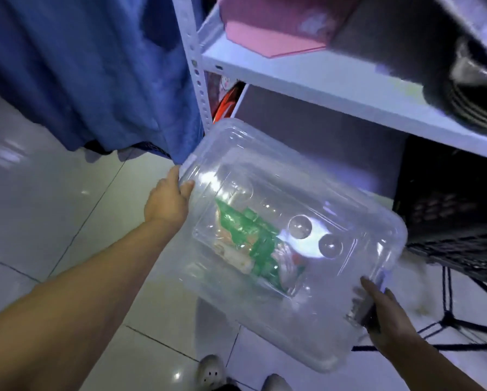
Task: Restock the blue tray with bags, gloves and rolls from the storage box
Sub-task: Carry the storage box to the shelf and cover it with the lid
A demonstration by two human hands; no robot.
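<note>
We are at the very start of the restocking, as far as we can judge; the storage box [293,193] is in our hands in front of the white shelf [293,80], its clear lid [346,266] is on, and nothing has come out of it; the blue tray is nowhere in view, so we cannot say what it already holds. Through the lid we see green packets [253,238] lying toward the middle of the box, with some pale and orange things under them, too blurred to say whether they are bags, gloves or rolls. What is left, then, is nearly all of it: set the box down, take off the lid, and carry the goods over to the tray.

The box hangs tilted above the tiled floor [39,207], one end near the blue cloth [81,66], the other near the black crate [448,221]; it appears to touch neither, though blur leaves that unsure. Our left hand [167,200] takes the far left end, the fingers curled round the rim there, the thumb lying along the edge; our right hand [386,317] takes the near right end, the fingers wrapped over the rim by a dark clip on the lid. Both hands are closed firmly on the box and carry its weight between them; neither holds anything else. Our shoes [211,371] show at the bottom edge, just below the box.
</note>
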